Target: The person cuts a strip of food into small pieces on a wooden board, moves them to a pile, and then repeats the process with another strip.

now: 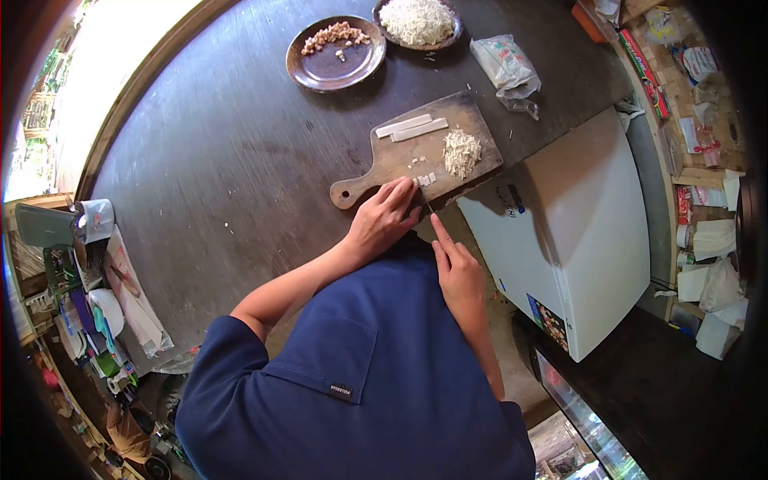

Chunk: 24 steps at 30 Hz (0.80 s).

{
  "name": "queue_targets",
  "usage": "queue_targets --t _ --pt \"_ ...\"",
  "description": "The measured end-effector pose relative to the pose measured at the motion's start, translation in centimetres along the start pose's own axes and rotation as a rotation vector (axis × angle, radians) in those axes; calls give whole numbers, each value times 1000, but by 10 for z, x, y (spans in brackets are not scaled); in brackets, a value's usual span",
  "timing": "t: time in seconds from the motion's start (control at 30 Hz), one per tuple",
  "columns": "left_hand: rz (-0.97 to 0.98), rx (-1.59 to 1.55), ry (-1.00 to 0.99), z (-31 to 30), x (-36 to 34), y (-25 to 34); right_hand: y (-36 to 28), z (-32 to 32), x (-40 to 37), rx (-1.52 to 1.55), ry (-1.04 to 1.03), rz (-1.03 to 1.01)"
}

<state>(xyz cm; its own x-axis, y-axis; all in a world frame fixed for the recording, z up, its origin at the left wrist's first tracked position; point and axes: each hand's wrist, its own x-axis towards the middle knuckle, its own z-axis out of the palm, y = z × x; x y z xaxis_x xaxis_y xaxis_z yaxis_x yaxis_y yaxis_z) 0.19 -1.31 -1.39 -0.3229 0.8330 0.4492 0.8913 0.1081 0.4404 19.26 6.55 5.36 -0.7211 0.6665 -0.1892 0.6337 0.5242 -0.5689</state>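
A wooden cutting board (434, 154) with a holed handle lies at the table's edge in front of me. On it are several long pale strips (412, 129), a heap of finely cut pale pieces (462, 154) and a few small bits (427, 180). My left hand (386, 212) is closed at the board's near edge, fingertips bent down on a pale strip mostly hidden beneath them. My right hand (460, 276) grips a knife (430, 206), index finger stretched along it. Only a thin sliver of the blade shows, beside the left fingertips; the knife's handle is hidden in the palm.
Beyond the board stand a brown plate (312, 76) with chopped brownish pieces and a bowl (456, 36) heaped with pale shreds. A plastic bag (506, 66) lies to their right. A white chest freezer (592, 224) abuts the dark table (240, 176). Utensils crowd the left edge.
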Motion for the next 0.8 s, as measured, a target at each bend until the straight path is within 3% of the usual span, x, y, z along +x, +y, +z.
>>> queue_targets --t 0.2,0.37,0.7,0.8 --pt "24 14 -6 -3 1 0 -1 16 29 33 45 -59" --pt "90 69 -12 -8 4 0 -3 4 6 -18 14 -37" --pt "19 16 -3 -5 3 -1 -7 10 22 12 59 -59" --pt "122 100 -16 -10 5 1 -4 6 3 18 39 -22"
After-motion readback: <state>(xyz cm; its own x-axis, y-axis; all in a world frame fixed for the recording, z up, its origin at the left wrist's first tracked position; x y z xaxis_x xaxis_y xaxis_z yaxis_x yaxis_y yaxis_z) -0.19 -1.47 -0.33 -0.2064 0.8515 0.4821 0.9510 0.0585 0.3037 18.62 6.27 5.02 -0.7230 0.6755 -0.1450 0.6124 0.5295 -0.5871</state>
